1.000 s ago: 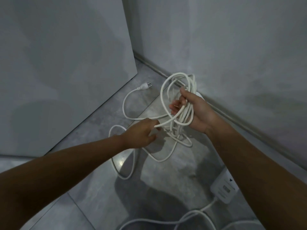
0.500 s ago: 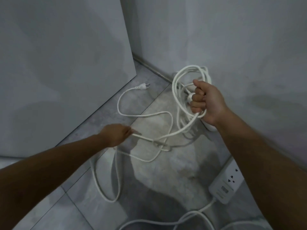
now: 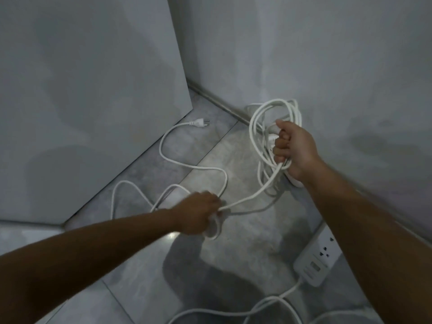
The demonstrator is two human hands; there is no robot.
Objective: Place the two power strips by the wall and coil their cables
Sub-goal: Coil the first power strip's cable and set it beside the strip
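Note:
My right hand (image 3: 293, 149) is closed around several white loops of a coiled cable (image 3: 257, 118), held up close to the right wall. A taut strand (image 3: 254, 194) runs from the coil down to my left hand (image 3: 198, 215), which grips it low over the floor. The rest of this cable (image 3: 168, 157) snakes across the tiles and ends in a plug (image 3: 198, 122) near the left panel. One white power strip (image 3: 295, 182) is mostly hidden behind my right wrist by the wall. The second power strip (image 3: 315, 263) lies under my right forearm, its cable (image 3: 261, 305) trailing toward the bottom edge.
A tall grey panel (image 3: 93, 108) stands at the left. The grey wall (image 3: 327, 66) with a baseboard (image 3: 219, 104) runs along the right. The floor (image 3: 245, 249) is grey tile, with my shadow across it.
My left hand let out along the cable to the left, then came back toward the middle gripping a strand. My right hand rose toward the wall and closed into a fist around the coil.

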